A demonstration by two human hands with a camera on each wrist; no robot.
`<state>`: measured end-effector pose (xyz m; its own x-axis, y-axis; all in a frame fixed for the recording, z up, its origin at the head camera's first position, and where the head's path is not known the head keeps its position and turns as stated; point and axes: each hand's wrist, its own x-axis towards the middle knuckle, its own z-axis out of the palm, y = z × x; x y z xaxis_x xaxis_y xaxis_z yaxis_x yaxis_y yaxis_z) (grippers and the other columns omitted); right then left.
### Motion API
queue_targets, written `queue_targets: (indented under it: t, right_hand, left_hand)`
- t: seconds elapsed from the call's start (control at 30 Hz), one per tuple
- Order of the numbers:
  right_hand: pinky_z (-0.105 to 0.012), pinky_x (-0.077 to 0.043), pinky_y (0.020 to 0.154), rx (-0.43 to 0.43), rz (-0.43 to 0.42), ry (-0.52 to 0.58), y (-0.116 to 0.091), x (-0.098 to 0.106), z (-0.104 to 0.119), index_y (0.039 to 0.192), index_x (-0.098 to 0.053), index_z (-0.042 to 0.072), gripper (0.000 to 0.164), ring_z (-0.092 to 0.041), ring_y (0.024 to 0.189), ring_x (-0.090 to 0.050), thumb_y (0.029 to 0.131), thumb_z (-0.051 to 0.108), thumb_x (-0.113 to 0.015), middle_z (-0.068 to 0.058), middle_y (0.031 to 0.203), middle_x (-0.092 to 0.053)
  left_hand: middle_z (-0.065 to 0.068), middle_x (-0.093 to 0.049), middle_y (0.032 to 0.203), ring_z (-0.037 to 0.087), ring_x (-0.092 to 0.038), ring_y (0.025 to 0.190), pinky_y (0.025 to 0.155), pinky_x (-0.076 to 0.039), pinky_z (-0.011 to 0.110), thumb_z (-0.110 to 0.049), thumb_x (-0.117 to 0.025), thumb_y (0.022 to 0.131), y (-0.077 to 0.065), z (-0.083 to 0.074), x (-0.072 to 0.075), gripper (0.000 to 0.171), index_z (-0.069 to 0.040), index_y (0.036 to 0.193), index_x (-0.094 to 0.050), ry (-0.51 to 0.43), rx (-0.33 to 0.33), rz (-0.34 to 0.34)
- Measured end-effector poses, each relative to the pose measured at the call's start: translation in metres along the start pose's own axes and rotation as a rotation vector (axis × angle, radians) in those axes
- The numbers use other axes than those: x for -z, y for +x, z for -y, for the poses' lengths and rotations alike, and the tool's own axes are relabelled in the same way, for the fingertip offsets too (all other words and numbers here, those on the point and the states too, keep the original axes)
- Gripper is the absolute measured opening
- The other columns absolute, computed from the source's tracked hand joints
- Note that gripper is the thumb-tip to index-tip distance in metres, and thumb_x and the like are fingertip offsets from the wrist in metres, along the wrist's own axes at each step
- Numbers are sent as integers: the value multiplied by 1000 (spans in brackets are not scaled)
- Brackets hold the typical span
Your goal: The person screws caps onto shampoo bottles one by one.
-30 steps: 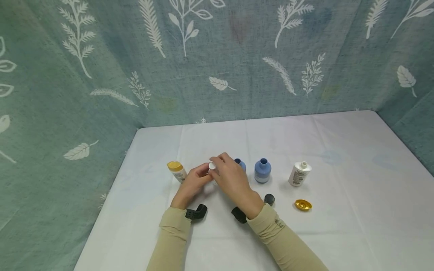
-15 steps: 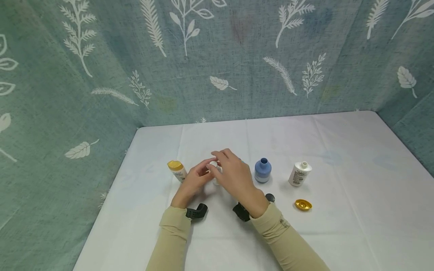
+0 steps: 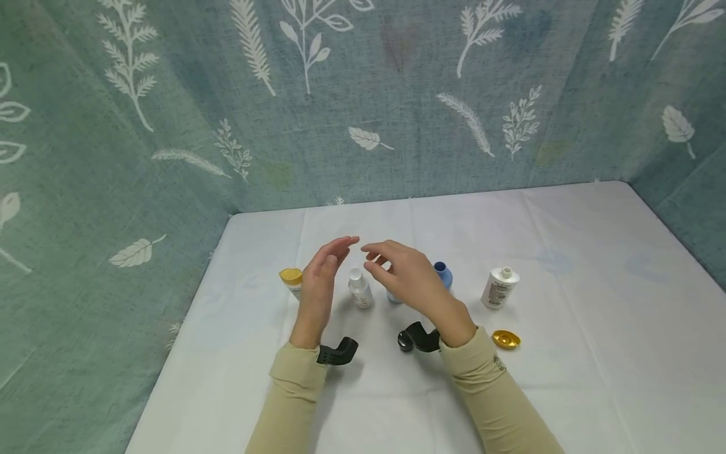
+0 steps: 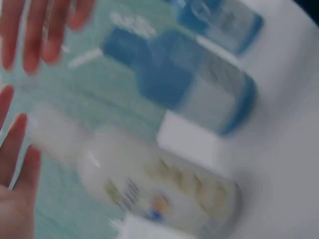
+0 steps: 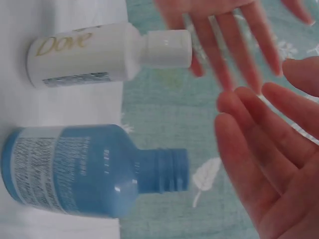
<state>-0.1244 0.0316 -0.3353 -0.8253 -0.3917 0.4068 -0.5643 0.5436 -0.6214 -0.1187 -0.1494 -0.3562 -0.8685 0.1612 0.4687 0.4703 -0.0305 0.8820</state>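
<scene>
Head view: two bare hands above a table w/ white cloth (image 3: pixel 573 277), fingertips of each turned twd the other, well apart from the cloth. L hand (image 3: pixel 319 280) is released, fingers extended; R hand (image 3: pixel 409 274) is also released, fingers loosely bent, nothing in its grasp. B/w them, just below fingertip level in the pic, stands a small white btl (image 3: pixel 360 290), its white cap on; both hands are clear of it. R wrist view shows "Dove" on its side. L wrist view is blurred.

Just left of L hand, partly hidden by it: a btl w/ yellow top (image 3: pixel 291 276). Partly behind R hand: a blue btl (image 3: pixel 443 275), dark mouth showing; a 2nd blue btl (image 3: pixel 394 297) is mostly hidden under that hand. Farther right of R hand: a larger white btl (image 3: pixel 500 288) w/ bare narrow neck, and nearer the viewer, a gold cap (image 3: pixel 506 339) lying hollow side up. By R wrist: a round black cap (image 3: pixel 405 342).
</scene>
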Motion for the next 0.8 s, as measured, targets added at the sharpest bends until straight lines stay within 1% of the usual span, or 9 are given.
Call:
queue_targets:
  t: [0.1, 0.17, 0.27, 0.37, 0.47, 0.57, 0.7, 0.77, 0.8]
  right_hand:
    - [-21, -45, 70, -16, 55, 21, -2, 6, -1, 116, -58, 17, 30, -2, 87, -55, 89, 30, -54, 8, 103, -59]
    - [-23, -46, 72, -23, 77, 53, -4, 11, -2, 116, -58, 17, 30, -2, 88, -54, 89, 29, -54, 8, 104, -59]
    - [-26, -47, 74, -33, 98, 90, -8, 15, -4, 115, -58, 18, 28, -1, 87, -54, 89, 29, -54, 8, 104, -59]
    - [-29, -47, 74, -36, 110, 122, -12, 19, -10, 113, -60, 20, 25, 0, 85, -54, 89, 26, -54, 9, 101, -59]
    - [-31, -48, 73, -25, 140, 135, -18, 20, -18, 112, -60, 21, 23, 1, 86, -53, 89, 25, -54, 12, 99, -59]
    - [-31, -48, 73, -8, 187, 150, -26, 21, -25, 113, -59, 20, 24, 0, 87, -54, 90, 26, -53, 13, 101, -58]
    - [-27, -47, 74, 12, 249, 172, -37, 25, -35, 113, -59, 15, 26, -1, 89, -54, 91, 27, -52, 12, 104, -58]
    - [-25, -47, 73, 13, 287, 183, -42, 27, -40, 112, -59, 17, 25, -1, 90, -54, 91, 28, -52, 12, 104, -59]
    - [-24, -47, 72, 9, 311, 191, -44, 27, -42, 111, -59, 19, 24, -1, 90, -54, 91, 29, -52, 11, 103, -59]
  left_hand:
    - [21, -49, 123, 31, -39, 119, 101, -26, 43, -19, -37, 96, 4, -5, -9, 37, 3, 125, -45, -101, -95, -39]
    - [20, -50, 122, 32, -42, 117, 100, -28, 43, -21, -41, 95, 5, -8, -15, 36, 1, 124, -46, -112, -110, -71]
    - [15, -53, 120, 29, -45, 115, 98, -32, 40, -18, -44, 94, 5, -16, -25, 32, -4, 123, -49, -75, -73, -108]
    - [11, -55, 120, 25, -47, 114, 97, -34, 38, -15, -45, 94, 4, -29, -37, 30, -7, 123, -50, -33, -21, -116]
    - [10, -54, 121, 22, -45, 116, 97, -33, 36, -13, -45, 94, 2, -35, -47, 31, -9, 125, -48, -26, 0, -95]
    - [13, -50, 125, 24, -42, 119, 99, -31, 39, -10, -43, 94, 1, -37, -55, 34, -5, 128, -43, -30, -13, -30]
    - [18, -42, 132, 27, -34, 125, 101, -25, 43, -2, -39, 93, -1, -37, -64, 39, 0, 132, -35, -37, -34, 54]
    - [17, -39, 134, 25, -30, 127, 103, -23, 42, 1, -39, 92, -2, -35, -67, 42, 1, 134, -32, -23, -25, 58]
    - [15, -39, 135, 23, -30, 128, 103, -23, 40, 3, -40, 91, -2, -30, -68, 44, -1, 134, -32, -2, -22, 54]
